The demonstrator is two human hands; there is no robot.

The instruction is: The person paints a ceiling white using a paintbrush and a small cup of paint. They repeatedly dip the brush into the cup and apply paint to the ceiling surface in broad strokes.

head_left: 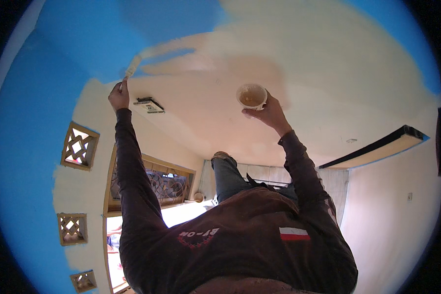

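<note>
My left hand (pixel 118 96) is closed around the handle of a paintbrush (pixel 133 65). Its pale, paint-coated bristles point up and touch the wall where blue meets cream. Fresh cream strokes (pixel 176 45) run rightward from the brush, with a strip of blue between them. In my right hand (pixel 272 115) is a white tub (pixel 252 96), gripped by its side and tilted so that its inside shows. Cream-coloured paint lies in it, and its rim is smeared. The tub is held in front of the cream-painted wall (pixel 220 112), apart from the brush.
Blue paint (pixel 29 122) covers the left side and upper edge. A switch plate (pixel 150 105) is mounted below my left hand. Lattice vent blocks (pixel 80 146) line the left wall, beside a grilled window (pixel 166 183) and a bright opening. A dark-edged ledge (pixel 377 147) juts out at right.
</note>
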